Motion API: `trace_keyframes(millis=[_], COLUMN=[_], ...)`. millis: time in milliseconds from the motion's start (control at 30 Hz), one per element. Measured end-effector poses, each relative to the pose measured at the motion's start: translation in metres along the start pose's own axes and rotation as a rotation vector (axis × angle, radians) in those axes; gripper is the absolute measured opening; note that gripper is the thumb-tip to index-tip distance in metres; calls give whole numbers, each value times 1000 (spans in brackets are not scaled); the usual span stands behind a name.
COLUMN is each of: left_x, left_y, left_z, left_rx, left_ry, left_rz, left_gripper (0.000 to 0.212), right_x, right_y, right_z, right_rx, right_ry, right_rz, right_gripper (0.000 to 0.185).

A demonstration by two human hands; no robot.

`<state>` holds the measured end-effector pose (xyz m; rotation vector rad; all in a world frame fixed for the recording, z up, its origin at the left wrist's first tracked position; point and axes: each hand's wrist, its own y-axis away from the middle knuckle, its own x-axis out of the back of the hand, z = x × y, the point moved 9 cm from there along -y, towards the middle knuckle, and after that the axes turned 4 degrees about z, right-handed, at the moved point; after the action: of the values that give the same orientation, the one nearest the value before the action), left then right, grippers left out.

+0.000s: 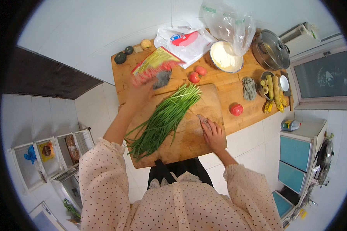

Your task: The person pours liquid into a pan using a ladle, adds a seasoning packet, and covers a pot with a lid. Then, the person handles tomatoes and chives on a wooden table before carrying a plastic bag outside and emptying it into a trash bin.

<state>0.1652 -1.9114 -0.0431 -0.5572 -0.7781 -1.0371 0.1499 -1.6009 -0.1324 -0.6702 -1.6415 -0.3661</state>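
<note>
Long green chives lie diagonally across a wooden cutting board, pale stem ends toward the upper right. My left hand is stretched past the board's far left corner, at a blurred red mesh-like thing beside a yellow and red plastic bag; its fingers are too blurred to read. A dark grey item lies just right of that hand. On the right part of the board, my right hand rests over a crumpled greyish-brown cloth or scrap, fingers bent against it; whether it is gripped is unclear.
Tomatoes and a single tomato sit on the wooden table. Behind stand a bowl of flour-like powder and a lidded steel pot. To the right are a folded cloth and corn cobs. A white plastic bag lies by the wall.
</note>
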Motion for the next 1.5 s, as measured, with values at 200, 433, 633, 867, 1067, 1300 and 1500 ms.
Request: trace_keyframes(millis=[200,433,633,867,1067,1300,1500], left_x=[-91,-120,-112,-100,-107,-127,-70], left_y=[77,98,100,73,86,117,171], left_z=[2,5,-27,-30,-39,-23,-8], left_rx=[33,106,113,87,115,52,-41], left_ry=[-240,-427,-239,15,-61,-72,-31], left_rz=[-235,-70,-25,-48,-99,-107,29], left_gripper=[63,107,74,60,59,58,57], right_x=[9,-29,-9,-36,-25,22,73], right_y=[-48,25,26,-39,23,19,-89], right_z=[30,-64,14,-30,-124,35,-136], right_rx=[-204,145,-24,-428,306,-355,12], right_ry=[-137,-392,-118,-603,-509,-325,-822], right_rz=[302,83,138,388,107,311,335], right_gripper=[43,45,40,36,29,37,38])
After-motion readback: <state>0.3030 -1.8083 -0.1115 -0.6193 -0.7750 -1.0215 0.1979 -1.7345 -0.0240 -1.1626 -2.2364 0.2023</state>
